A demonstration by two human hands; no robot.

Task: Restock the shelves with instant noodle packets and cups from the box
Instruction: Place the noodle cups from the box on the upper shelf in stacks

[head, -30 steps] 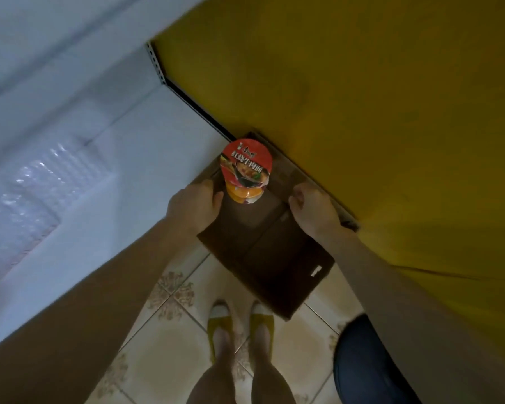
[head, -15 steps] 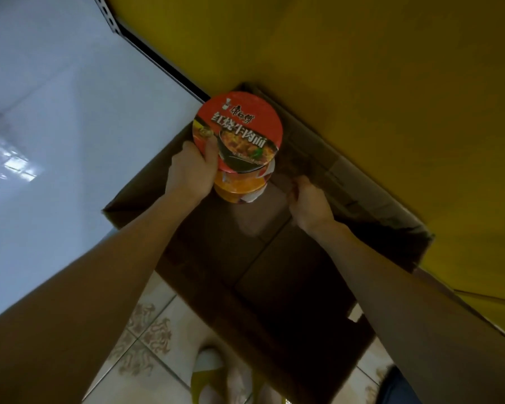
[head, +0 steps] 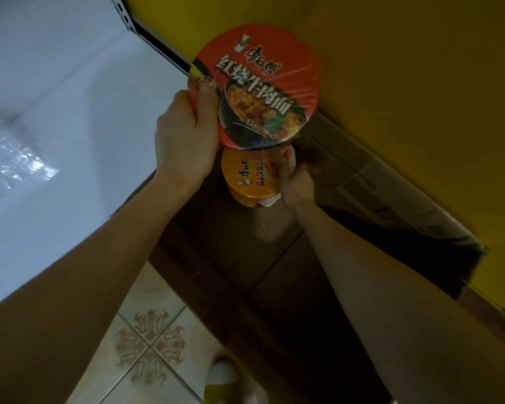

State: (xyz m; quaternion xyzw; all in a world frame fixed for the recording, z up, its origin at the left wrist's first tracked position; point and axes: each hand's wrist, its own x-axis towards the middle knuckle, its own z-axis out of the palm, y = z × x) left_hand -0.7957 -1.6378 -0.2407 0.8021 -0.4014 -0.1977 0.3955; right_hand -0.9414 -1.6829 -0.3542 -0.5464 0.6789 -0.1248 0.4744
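Observation:
A noodle cup with a red lid (head: 263, 83) is over the open brown cardboard box (head: 391, 199). My left hand (head: 184, 141) grips its left rim, thumb on the lid. Directly under it shows an orange-labelled cup (head: 248, 179). My right hand (head: 296, 185) holds this cup's right side with curled fingers. I cannot tell whether the two cups touch. The box's inside is dark, and I see no other packets in it.
A yellow panel (head: 405, 83) rises behind the box on the right. A white shelf surface (head: 56, 112) with a perforated metal upright (head: 123, 16) lies to the left. Patterned floor tiles (head: 146, 345) and my slippered foot (head: 225, 380) are below.
The view has dropped much closer to the box. My left hand went from beside the red-lidded cup to gripping its rim. My right hand left the box flap and took the orange cup.

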